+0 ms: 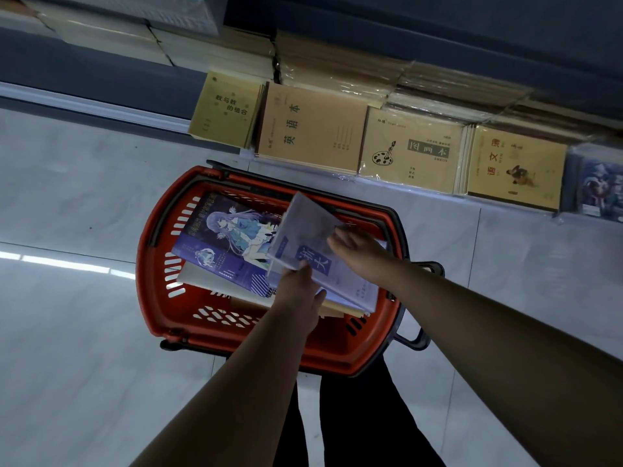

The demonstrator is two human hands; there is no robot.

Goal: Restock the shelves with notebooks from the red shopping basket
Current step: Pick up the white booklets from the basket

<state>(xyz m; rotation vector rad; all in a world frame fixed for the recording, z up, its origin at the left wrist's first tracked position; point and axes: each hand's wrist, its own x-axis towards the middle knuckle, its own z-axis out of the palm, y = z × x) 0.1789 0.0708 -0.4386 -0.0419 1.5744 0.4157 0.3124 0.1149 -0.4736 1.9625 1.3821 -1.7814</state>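
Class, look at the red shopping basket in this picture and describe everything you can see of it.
The red shopping basket looks like plastic, oval, with slotted walls and dark handles folded along its rim. It stands on the pale tiled floor before the low shelf. Inside lie notebooks, among them a purple illustrated one. Both hands reach in: the left hand and right hand hold a pale notebook.

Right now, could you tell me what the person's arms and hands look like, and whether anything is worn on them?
Both arms are bare along all that shows: no sleeves are visible. The left hand and right hand wear no gloves, and I can see no watch, bracelet or ring, though the picture is dim. Below the arms, dark trousers show.
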